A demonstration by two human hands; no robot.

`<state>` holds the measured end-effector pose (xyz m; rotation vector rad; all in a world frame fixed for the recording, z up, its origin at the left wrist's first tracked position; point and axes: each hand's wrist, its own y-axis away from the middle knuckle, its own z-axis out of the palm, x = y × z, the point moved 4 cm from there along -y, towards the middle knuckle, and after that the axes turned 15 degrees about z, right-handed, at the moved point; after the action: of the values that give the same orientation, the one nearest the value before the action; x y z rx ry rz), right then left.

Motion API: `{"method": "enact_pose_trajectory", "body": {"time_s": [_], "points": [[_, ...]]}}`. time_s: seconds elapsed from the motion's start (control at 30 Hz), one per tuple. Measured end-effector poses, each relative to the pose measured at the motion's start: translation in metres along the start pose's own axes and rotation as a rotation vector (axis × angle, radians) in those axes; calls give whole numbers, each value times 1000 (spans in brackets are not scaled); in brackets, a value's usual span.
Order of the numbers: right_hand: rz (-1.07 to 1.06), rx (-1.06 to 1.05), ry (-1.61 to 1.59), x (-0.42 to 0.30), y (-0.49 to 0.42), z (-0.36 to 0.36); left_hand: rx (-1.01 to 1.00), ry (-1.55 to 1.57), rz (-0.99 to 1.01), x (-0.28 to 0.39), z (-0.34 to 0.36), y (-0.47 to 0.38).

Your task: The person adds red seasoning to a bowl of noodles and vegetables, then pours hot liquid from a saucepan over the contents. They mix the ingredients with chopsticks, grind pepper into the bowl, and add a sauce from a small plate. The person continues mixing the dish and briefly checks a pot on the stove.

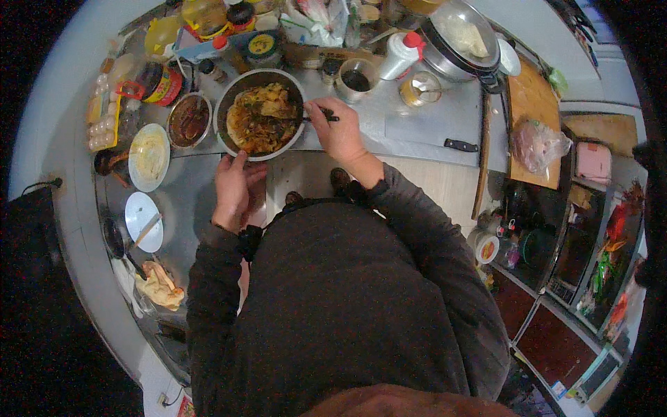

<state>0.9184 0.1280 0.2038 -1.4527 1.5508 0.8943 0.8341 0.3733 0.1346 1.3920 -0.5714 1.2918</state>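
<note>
A round metal bowl (223, 130) with a pale rim stands at the counter's front edge, holding a brown, chopped-looking food mixture (263, 117). My left hand (235, 187) supports the bowl's near rim, thumb on the edge and fingers below. In my right hand (336, 130) is the dark handle of a utensil (329, 115), at the bowl's right rim; its far end lies in the food. A smaller bowl of dark red-brown sauce (189, 120) sits just left of the bowl.
Plates (149, 157), a carton of eggs (104, 117) and jars line the left. Behind stand bottles, a cup of dark liquid (356, 80) and a lidded pot (461, 41). A black-handled knife (461, 145) lies near the front edge, left of a wooden board (531, 104) with a plastic bag (539, 143).
</note>
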Motion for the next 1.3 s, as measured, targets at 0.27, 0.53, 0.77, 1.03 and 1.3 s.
{"method": "enact_pose_trajectory", "body": {"time_s": [0.27, 0.53, 0.77, 1.03, 1.3], "points": [[266, -157, -127, 51, 24, -19, -91, -74, -163, -7, 4, -3], [418, 211, 374, 142, 41, -195, 62, 23, -116, -10, 8, -8], [123, 141, 901, 176, 42, -267, 111, -72, -111, -13, -7, -8], [69, -198, 880, 176, 36, -289, 173, -47, -72, -28, -20, -6], [401, 3, 884, 141, 106, -322, 209, -79, 24, -23, -9, -5]]}}
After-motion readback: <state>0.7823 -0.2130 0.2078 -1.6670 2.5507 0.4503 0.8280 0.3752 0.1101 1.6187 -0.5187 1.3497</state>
